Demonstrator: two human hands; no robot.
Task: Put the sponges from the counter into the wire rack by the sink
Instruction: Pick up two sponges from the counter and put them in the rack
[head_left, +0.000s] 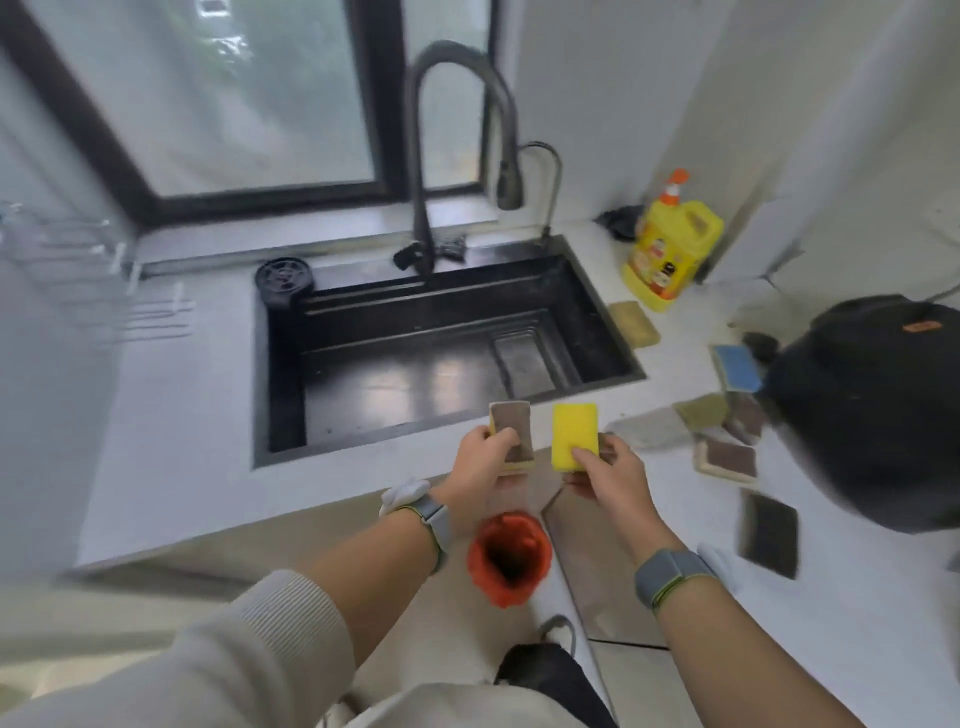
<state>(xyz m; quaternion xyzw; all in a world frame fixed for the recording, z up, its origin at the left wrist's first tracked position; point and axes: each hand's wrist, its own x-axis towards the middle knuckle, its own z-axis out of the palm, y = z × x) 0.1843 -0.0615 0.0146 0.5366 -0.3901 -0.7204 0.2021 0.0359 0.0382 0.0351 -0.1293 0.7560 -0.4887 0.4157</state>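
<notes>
My left hand (480, 460) grips a sponge with a brown scrub face and yellow edge (511, 428) above the counter's front edge. My right hand (610, 467) holds a bright yellow sponge (574, 434) beside it. Several more sponges lie on the counter to the right: a blue one (736, 368), an olive one (701, 410), a pale one (649, 426), a brown one (727, 457), a dark one (769, 535) and a tan one (635, 323) by the sink. The wire rack (104, 280) hangs blurred on the far left wall.
The black sink (291, 395) with a tall dark faucet (431, 156) fills the middle. A yellow detergent jug (670, 249) stands at the back right. A black bag (872, 410) sits on the right counter. An orange bin (511, 558) stands on the floor below.
</notes>
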